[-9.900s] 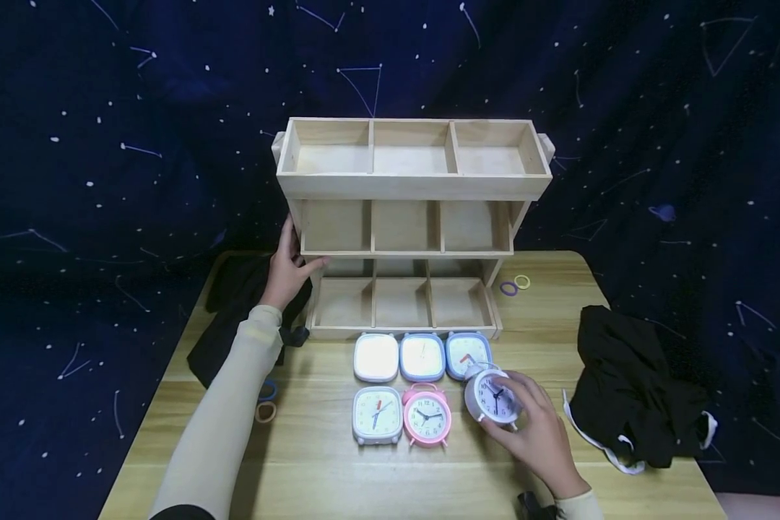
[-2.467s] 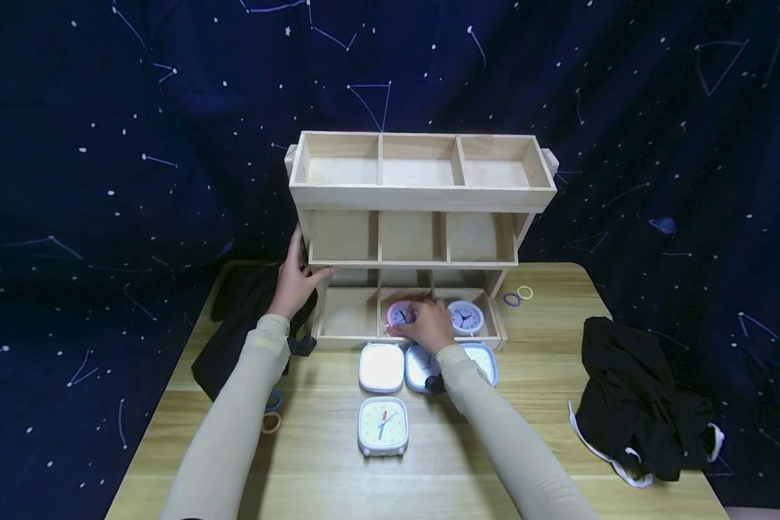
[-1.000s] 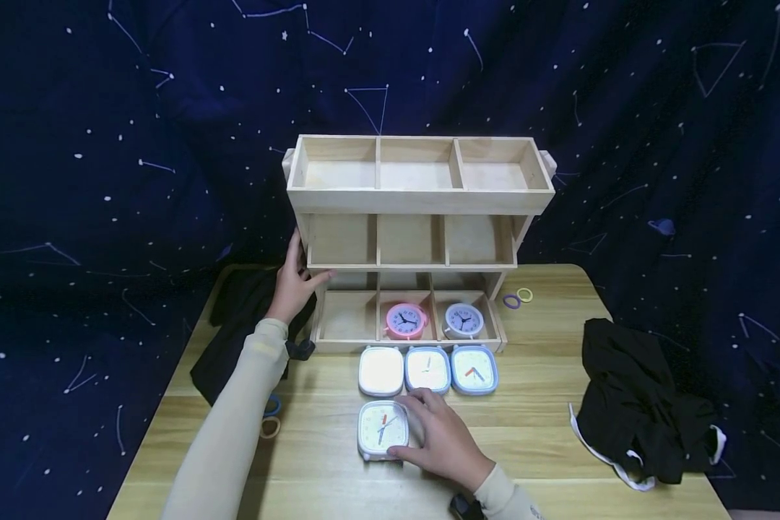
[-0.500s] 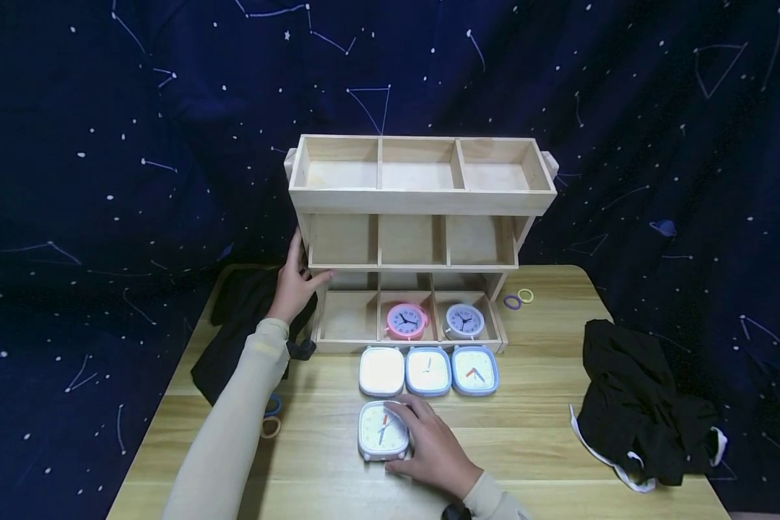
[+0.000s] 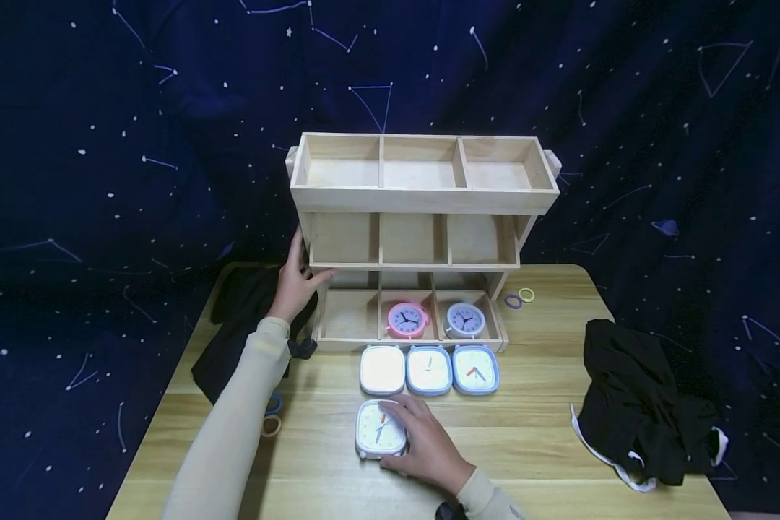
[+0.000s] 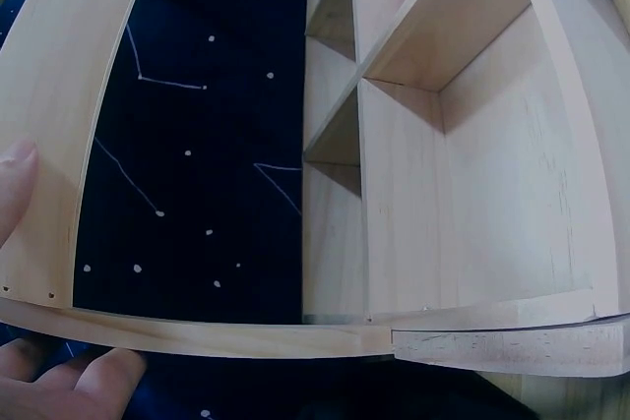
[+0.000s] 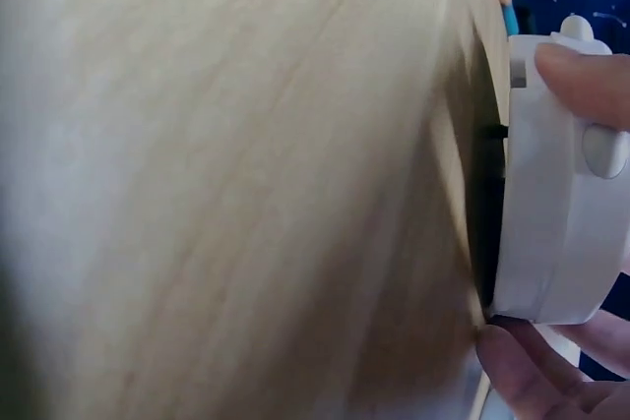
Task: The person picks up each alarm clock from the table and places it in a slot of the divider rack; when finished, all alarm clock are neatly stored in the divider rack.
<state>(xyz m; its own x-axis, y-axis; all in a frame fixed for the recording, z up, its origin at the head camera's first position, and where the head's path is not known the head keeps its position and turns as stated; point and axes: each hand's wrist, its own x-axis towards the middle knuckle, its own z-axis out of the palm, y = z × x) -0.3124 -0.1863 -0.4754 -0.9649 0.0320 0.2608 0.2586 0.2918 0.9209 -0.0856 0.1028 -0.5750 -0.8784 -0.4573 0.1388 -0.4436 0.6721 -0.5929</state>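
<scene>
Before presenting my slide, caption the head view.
Right hand grips a square white clock; left hand holds a wooden rack bearing a pink clock and a lavender clock.

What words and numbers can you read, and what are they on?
None can be read.
Round pink clock: dial marks too small.
Round lavender clock: dial marks too small.
Square white clock: marks too faint.
Three other square clocks: too faint or glary.
Cream right sleeve: marking too small.

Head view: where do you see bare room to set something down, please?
Free: the pale wooden table between the right hand and the white-edged black cloth; also the bottom-left compartment of the three-tier wooden shelf, beside the pink round clock. Crowded: just before the shelf, where three white-faced square clocks sit side by side.
</scene>
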